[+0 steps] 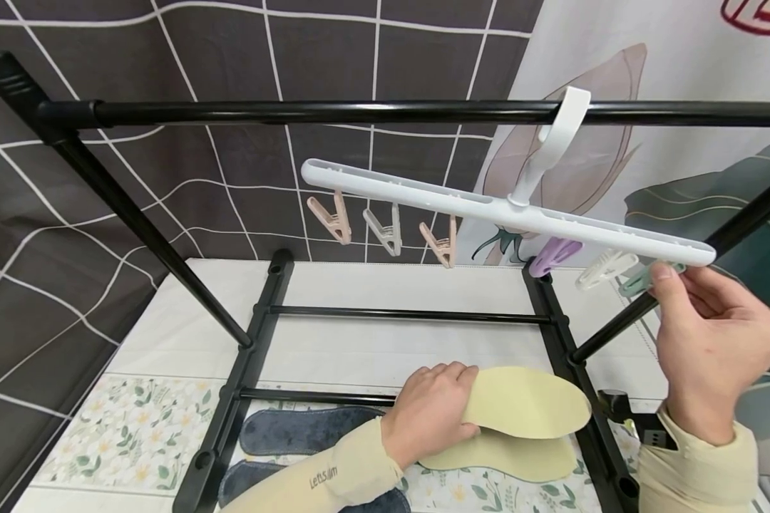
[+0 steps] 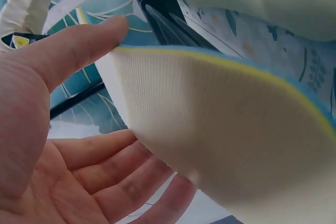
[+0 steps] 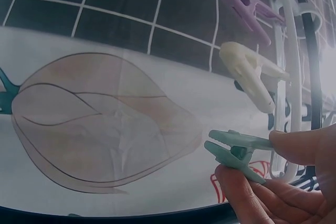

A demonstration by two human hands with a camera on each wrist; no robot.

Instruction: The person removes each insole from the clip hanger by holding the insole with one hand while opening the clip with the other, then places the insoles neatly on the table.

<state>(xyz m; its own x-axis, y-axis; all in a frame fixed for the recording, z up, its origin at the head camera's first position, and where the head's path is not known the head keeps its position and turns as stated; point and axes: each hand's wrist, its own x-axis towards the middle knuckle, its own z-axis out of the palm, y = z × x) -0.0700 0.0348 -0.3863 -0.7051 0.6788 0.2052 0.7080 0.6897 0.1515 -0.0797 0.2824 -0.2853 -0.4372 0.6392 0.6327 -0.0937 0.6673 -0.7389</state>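
My left hand (image 1: 431, 412) holds a pale yellow insole (image 1: 527, 402) by its left end, thumb on one side and fingers on the other. Below it a second yellow insole (image 1: 510, 456) lies partly covered. In the left wrist view, the held insole (image 2: 210, 124) shows a ribbed face with a yellow and blue edge. My right hand (image 1: 721, 338) pinches a green clothespin (image 3: 239, 153) at the right end of a white hanger (image 1: 417, 194); its jaws are parted with nothing between them. A white clothespin (image 1: 606, 268) and a purple clothespin (image 1: 554, 255) hang beside it.
The hanger hooks over a black rail (image 1: 308, 112) of a rack. Two pink clothespins and a grey-white clothespin (image 1: 385, 229) hang on its left half. Dark blue insoles (image 1: 304, 429) lie at the lower left, under my left sleeve. A grid-patterned curtain (image 1: 218, 64) stands behind.
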